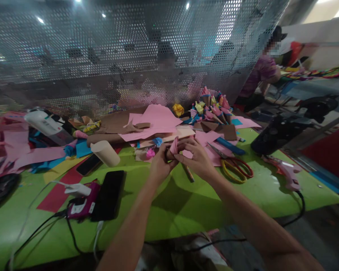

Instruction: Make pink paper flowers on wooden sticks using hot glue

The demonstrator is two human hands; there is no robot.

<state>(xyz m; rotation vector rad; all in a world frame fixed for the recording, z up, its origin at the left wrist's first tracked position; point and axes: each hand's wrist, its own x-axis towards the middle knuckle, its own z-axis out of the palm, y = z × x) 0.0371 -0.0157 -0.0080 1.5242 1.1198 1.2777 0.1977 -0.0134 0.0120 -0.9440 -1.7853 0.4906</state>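
Note:
Above the middle of the green table (197,214), both of my hands are closed around a small pink paper flower (174,146) with a brown lower part. Its pink tip is twisted and points upward. My left hand (161,162) grips it from the left, while my right hand (197,155) pinches it from the other side. Just below the fingers lies a thin pencil-like stick (188,173). Scissors (237,169) with yellow and red handles rest to the right of my right hand. A bright pink crumpled piece (150,153) is left of my left hand.
Finished paper flowers (211,107) are heaped behind pink paper sheets (155,120). On the left are a black phone (109,195), a pink power adapter (83,201) with cables, and a paper roll (105,153). A glue gun (289,175) lies right. A person (260,75) sits beyond.

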